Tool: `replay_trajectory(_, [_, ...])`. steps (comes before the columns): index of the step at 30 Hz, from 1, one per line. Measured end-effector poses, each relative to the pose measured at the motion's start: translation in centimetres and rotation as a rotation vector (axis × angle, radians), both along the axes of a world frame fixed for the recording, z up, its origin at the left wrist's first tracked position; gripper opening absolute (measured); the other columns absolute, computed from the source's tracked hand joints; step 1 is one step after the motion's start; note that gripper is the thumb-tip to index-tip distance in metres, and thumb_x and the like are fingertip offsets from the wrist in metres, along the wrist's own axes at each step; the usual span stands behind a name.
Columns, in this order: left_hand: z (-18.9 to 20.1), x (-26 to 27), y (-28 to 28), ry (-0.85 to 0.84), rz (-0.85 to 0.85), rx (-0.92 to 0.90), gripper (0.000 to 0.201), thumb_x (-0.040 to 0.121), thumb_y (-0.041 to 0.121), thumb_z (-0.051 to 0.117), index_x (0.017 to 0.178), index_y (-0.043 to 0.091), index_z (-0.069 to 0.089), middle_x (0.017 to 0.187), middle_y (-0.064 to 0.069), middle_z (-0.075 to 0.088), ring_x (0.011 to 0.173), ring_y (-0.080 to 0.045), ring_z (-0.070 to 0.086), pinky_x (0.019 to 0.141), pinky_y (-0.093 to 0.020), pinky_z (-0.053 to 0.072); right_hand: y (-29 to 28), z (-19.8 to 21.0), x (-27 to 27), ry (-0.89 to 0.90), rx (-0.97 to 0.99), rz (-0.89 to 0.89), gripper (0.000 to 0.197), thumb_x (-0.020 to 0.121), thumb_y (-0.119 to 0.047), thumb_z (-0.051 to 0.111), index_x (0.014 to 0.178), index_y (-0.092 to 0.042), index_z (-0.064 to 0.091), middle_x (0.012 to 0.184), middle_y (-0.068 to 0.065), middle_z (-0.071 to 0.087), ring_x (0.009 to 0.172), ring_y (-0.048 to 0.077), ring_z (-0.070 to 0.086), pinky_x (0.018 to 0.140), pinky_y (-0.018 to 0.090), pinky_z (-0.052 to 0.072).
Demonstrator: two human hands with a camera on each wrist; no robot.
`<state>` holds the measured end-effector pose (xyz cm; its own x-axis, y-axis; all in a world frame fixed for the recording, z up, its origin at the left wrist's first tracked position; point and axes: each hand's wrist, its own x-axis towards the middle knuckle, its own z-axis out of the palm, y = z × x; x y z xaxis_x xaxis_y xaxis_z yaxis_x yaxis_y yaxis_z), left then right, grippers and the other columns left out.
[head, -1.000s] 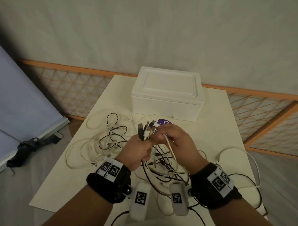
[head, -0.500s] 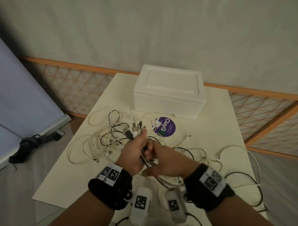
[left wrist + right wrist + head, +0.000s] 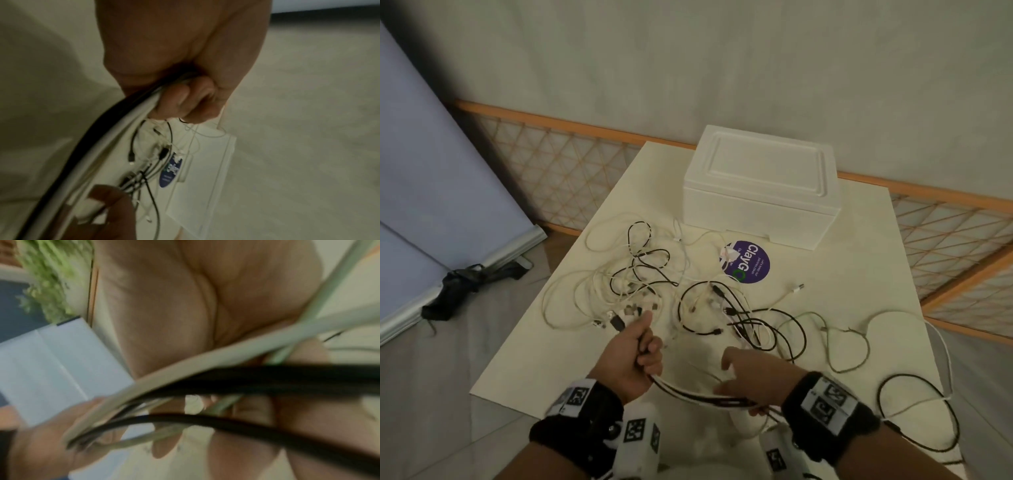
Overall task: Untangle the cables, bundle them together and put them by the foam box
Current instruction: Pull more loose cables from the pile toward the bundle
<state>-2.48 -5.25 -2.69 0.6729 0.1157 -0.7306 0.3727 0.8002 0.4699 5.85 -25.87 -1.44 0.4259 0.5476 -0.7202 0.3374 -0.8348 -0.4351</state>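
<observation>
A bundle of black and white cables runs roughly left to right across the near part of the pale bench, stretched between the two hands. Its plug ends stick out past the left fist and point toward the far left. The other end sags down and to the right into the right palm.

The left hand is closed in a fist around the bundle, knuckles up, thumb pressed along the top. The left wrist view shows the curled fingers clamped on the strands. The right hand sits just to the right, palm down, fingers loosely spread, with the cables running beneath it. The right wrist view is blurred, and whether these fingers wrap round the cables I cannot tell. Both forearms reach in from the near edge, each wearing a black wrist strap with a camera.

More loose cables lie tangled on the bench beyond the hands, black and white loops spreading left and right. A white foam box, lid on, stands at the far side of the bench. A round purple sticker lies just in front of it.
</observation>
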Motion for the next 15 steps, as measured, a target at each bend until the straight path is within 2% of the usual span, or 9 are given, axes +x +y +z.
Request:
replay_trajectory(2, [-1.1, -0.4, -0.3, 0.082, -0.029, 0.092, 0.048, 0.097, 0.033, 0.050, 0.054, 0.012, 0.045, 0.060, -0.004, 0.051, 0.030, -0.007, 0.024, 0.033, -0.014, 0.022, 1.3, -1.9, -1.0, -0.163, -0.014, 0.134, 0.055, 0.085, -0.051, 0.060, 0.126, -0.020, 0.042, 0.119, 0.006, 0.059, 0.102, 0.024, 0.059, 0.081, 0.035, 0.046])
replay_trajectory(3, [-1.5, -0.5, -0.5, 0.117, -0.022, 0.123, 0.038, 0.097, 0.030, 0.051, 0.064, 0.012, 0.049, 0.068, -0.005, 0.056, 0.031, -0.006, 0.025, 0.034, -0.014, 0.023, 2.0, -2.6, -1.2, -0.222, 0.002, 0.168, 0.050, 0.086, -0.049, 0.058, 0.125, -0.021, 0.045, 0.121, 0.005, 0.058, 0.108, 0.024, 0.056, 0.084, 0.033, 0.043])
replay_trajectory(5, [-1.8, -0.6, -0.9, 0.158, 0.009, 0.142, 0.020, 0.098, 0.022, 0.051, 0.084, 0.008, 0.056, 0.084, -0.009, 0.062, 0.033, -0.006, 0.026, 0.034, -0.016, 0.024, 3.1, -3.3, -1.1, -0.330, 0.064, 0.191, 0.033, 0.093, -0.043, 0.049, 0.115, -0.019, 0.055, 0.117, 0.005, 0.060, 0.109, 0.023, 0.055, 0.084, 0.031, 0.040])
replay_trajectory(7, [-1.7, -0.6, -1.2, 0.148, 0.015, 0.117, 0.018, 0.099, 0.019, 0.049, 0.103, 0.005, 0.059, 0.097, -0.015, 0.066, 0.034, -0.007, 0.026, 0.034, -0.016, 0.024, 3.8, -3.2, -0.5, -0.444, 0.176, 0.181, 0.031, 0.096, -0.040, 0.043, 0.104, -0.016, 0.061, 0.107, 0.007, 0.061, 0.102, 0.023, 0.056, 0.082, 0.031, 0.039])
replay_trajectory(8, [-1.5, -0.4, -1.4, 0.116, 0.009, 0.082, 0.021, 0.099, 0.020, 0.048, 0.107, 0.005, 0.059, 0.098, -0.016, 0.068, 0.034, -0.006, 0.025, 0.033, -0.016, 0.024, 3.9, -3.0, -0.2, -0.518, 0.253, 0.189, 0.034, 0.097, -0.039, 0.041, 0.098, -0.013, 0.063, 0.099, 0.008, 0.061, 0.095, 0.025, 0.058, 0.079, 0.033, 0.042])
replay_trajectory(11, [0.1, 0.7, -1.9, -0.069, 0.017, -0.043, 0.025, 0.095, 0.028, 0.049, 0.104, 0.008, 0.061, 0.081, -0.006, 0.071, 0.030, -0.004, 0.025, 0.031, -0.014, 0.023, 3.7, -1.9, -0.1, -0.726, 0.381, 0.281, 0.052, 0.093, -0.051, 0.032, 0.066, -0.016, 0.060, 0.065, 0.002, 0.056, 0.063, 0.023, 0.059, 0.054, 0.034, 0.050])
replay_trajectory(12, [0.9, 1.2, -1.9, -0.134, 0.034, -0.067, 0.027, 0.093, 0.030, 0.049, 0.102, 0.008, 0.063, 0.072, -0.001, 0.068, 0.030, -0.003, 0.025, 0.031, -0.013, 0.022, 3.5, -1.4, -0.1, -0.734, 0.402, 0.286, 0.059, 0.093, -0.057, 0.027, 0.062, -0.018, 0.058, 0.062, 0.001, 0.054, 0.061, 0.022, 0.057, 0.054, 0.033, 0.049])
replay_trajectory(13, [1.7, 1.8, -1.8, -0.189, 0.057, -0.079, 0.028, 0.094, 0.031, 0.048, 0.100, 0.008, 0.063, 0.066, 0.003, 0.063, 0.030, -0.003, 0.025, 0.031, -0.014, 0.021, 3.1, -1.1, -0.1, -0.757, 0.452, 0.273, 0.066, 0.093, -0.061, 0.019, 0.062, -0.018, 0.057, 0.063, 0.001, 0.053, 0.063, 0.021, 0.055, 0.058, 0.034, 0.047])
replay_trajectory(15, [3.1, 2.9, -1.6, -0.264, 0.086, -0.076, 0.028, 0.099, 0.030, 0.044, 0.094, 0.009, 0.061, 0.062, 0.006, 0.058, 0.030, -0.002, 0.025, 0.031, -0.014, 0.021, 2.0, 0.1, 0.5, -0.725, 0.512, 0.215, 0.072, 0.093, -0.063, 0.007, 0.066, -0.018, 0.057, 0.068, 0.000, 0.053, 0.068, 0.019, 0.051, 0.066, 0.034, 0.041])
